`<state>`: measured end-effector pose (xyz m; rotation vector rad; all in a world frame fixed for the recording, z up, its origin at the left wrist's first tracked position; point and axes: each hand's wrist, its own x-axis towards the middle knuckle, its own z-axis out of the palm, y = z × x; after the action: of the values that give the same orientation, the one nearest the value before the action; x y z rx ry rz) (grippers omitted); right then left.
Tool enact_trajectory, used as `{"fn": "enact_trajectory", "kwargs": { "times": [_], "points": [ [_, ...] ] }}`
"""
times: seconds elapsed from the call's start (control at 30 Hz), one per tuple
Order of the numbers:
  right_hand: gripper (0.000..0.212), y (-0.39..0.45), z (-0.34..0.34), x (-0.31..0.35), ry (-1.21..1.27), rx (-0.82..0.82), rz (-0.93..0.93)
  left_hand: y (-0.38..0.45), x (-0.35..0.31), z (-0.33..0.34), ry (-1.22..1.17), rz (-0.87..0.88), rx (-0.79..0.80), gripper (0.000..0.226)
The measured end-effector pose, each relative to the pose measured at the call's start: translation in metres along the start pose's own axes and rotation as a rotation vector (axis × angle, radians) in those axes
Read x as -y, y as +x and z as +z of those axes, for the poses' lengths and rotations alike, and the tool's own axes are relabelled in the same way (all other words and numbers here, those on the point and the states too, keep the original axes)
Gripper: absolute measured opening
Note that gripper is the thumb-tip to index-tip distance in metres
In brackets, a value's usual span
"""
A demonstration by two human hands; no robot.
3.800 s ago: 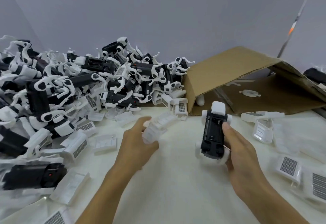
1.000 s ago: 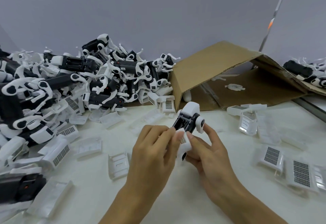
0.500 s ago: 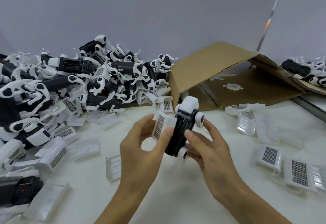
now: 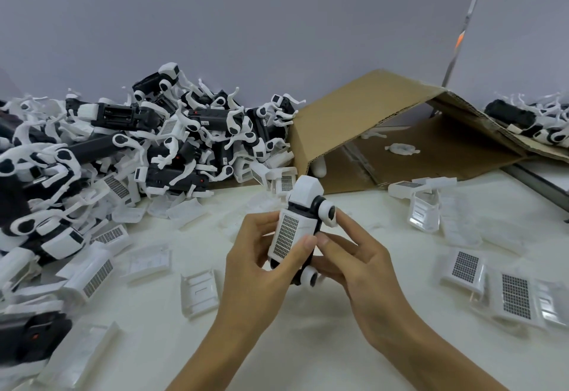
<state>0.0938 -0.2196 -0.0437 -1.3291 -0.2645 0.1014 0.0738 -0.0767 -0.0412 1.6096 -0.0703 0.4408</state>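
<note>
Both hands hold a black-and-white toy body (image 4: 308, 227) above the counter (image 4: 277, 344), in front of the cardboard box (image 4: 363, 122). The left hand (image 4: 261, 270) curls its fingers (image 4: 303, 244) around a white grille cover (image 4: 288, 235) lying against the body. The right hand (image 4: 357, 267) grips the body from the other side, one finger touching a wheel (image 4: 328, 213). A heap of similar toys (image 4: 129, 150) lies to the left.

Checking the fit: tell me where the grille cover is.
Head view, centre: the cover lies against the toy, pinched by the left hand, with the right hand holding the toy, just in front of the box.
</note>
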Motion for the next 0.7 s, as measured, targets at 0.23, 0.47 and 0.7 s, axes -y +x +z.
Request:
{"fn": "enact_trajectory", "kwargs": {
  "times": [0.23, 0.47, 0.7],
  "points": [
    [0.033, -0.003, 0.005, 0.004, -0.069, 0.045, -0.024, -0.004, -0.001, -0.001, 0.140, 0.118, 0.115, 0.050],
    [0.031, 0.001, -0.005, 0.014, -0.091, 0.039, -0.116, 0.003, -0.002, -0.007, -0.149, -0.059, 0.159, 0.041],
    [0.025, -0.002, -0.002, 0.015, -0.171, 0.026, -0.221, 0.004, -0.002, -0.005, -0.220, -0.128, 0.125, 0.041]
  ]
}}
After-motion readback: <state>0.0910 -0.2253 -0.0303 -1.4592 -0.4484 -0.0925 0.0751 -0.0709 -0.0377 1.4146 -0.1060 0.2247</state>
